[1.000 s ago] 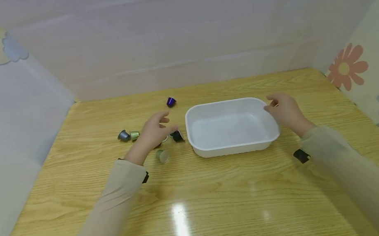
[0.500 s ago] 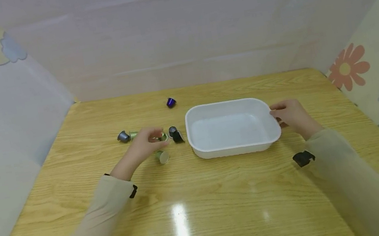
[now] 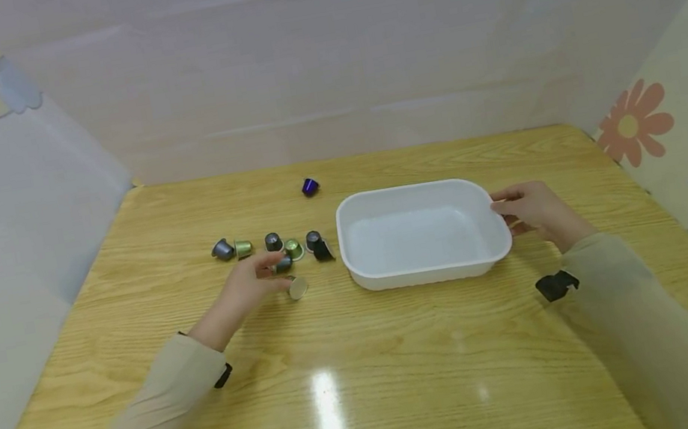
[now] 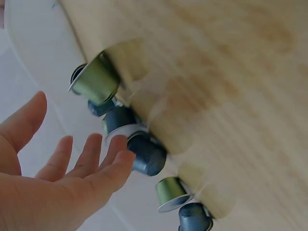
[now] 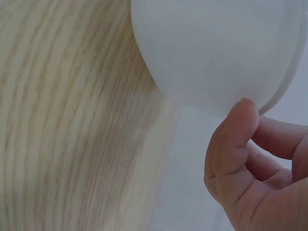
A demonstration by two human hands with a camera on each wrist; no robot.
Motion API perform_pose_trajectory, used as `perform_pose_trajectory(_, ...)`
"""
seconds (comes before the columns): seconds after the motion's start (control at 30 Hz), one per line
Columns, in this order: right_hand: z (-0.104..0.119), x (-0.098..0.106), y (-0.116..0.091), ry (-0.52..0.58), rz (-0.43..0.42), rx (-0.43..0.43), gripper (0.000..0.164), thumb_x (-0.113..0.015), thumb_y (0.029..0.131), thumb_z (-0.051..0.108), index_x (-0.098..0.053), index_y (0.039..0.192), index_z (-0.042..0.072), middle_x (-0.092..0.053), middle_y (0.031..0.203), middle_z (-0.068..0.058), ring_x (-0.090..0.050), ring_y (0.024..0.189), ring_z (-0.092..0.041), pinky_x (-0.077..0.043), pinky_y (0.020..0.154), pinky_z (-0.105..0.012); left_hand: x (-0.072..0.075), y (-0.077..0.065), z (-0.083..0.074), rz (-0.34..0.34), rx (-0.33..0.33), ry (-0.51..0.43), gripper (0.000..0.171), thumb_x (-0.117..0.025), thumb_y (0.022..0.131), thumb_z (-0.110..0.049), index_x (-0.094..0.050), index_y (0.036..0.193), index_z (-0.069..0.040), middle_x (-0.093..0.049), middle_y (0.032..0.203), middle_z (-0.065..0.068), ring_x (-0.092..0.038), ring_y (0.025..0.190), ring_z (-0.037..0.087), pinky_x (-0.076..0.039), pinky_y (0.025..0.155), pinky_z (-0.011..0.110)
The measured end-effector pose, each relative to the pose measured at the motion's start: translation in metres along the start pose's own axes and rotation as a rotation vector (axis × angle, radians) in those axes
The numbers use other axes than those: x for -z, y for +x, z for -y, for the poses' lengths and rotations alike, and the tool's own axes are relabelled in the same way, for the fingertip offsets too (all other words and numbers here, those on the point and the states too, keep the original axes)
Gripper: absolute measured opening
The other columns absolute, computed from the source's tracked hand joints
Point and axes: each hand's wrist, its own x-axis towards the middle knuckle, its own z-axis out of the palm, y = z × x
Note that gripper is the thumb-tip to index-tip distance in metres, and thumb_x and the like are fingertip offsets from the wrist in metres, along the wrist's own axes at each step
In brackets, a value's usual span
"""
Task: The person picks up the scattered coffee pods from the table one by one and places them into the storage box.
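Note:
My left hand point(image 3: 240, 289) reaches over a cluster of coffee capsules, fingers apart and nothing held. Its thumb and fingertips are right beside a capsule with a pale lid point(image 3: 298, 288). In the left wrist view, that capsule's side point(image 4: 96, 82) is green, and my fingertips overlap a dark capsule point(image 4: 149, 156). Other dark capsules point(image 3: 273, 242) and a green capsule point(image 3: 293, 249) sit just beyond the fingers. At the other side, my right hand point(image 3: 536, 209) pinches the right rim of a white plastic tub point(image 3: 429, 274). The right wrist view shows thumb and finger at the rim.
A black capsule point(image 3: 323, 251) lies close to the tub's left end. Farther left are a grey-blue capsule point(image 3: 223, 249) and another green capsule point(image 3: 243, 248). One purple capsule point(image 3: 310, 187) lies toward the back of the wooden table point(image 3: 411, 370). Printed walls surround the table's back and sides.
My left hand has drawn back left and toward me across the capsules, uncovering several of them. My right hand has moved slightly outward and lower, onto the tub's right rim.

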Motion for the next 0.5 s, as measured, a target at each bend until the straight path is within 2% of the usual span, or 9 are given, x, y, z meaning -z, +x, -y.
perform_pose_trajectory(0.23, 0.0, 0.0, 0.0, -0.001, 0.006, 0.002, 0.048, -0.052, 0.102, 0.014, -0.04, 0.141, -0.011, -0.06, 0.087, 0.001, -0.059, 0.074, -0.012, -0.056, 0.062, -0.027, -0.011, -0.001, 0.009, -0.034, 0.0, -0.055, 0.054, -0.069, 0.09, -0.004, -0.047, 0.138, 0.006, -0.046, 0.142, 0.024, -0.046, 0.126, 0.04, -0.039, 0.107, 0.048)
perform_pose_trajectory(0.5, -0.001, 0.001, 0.002, 0.002, 0.02, -0.006, 0.048, -0.051, 0.102, 0.015, -0.039, 0.142, -0.01, -0.06, 0.087, 0.001, -0.058, 0.073, -0.011, -0.055, 0.062, -0.027, -0.021, -0.002, 0.015, -0.053, 0.035, -0.117, 0.057, -0.068, 0.091, -0.005, -0.044, 0.141, 0.003, -0.043, 0.144, 0.022, -0.044, 0.129, 0.039, -0.04, 0.106, 0.047)
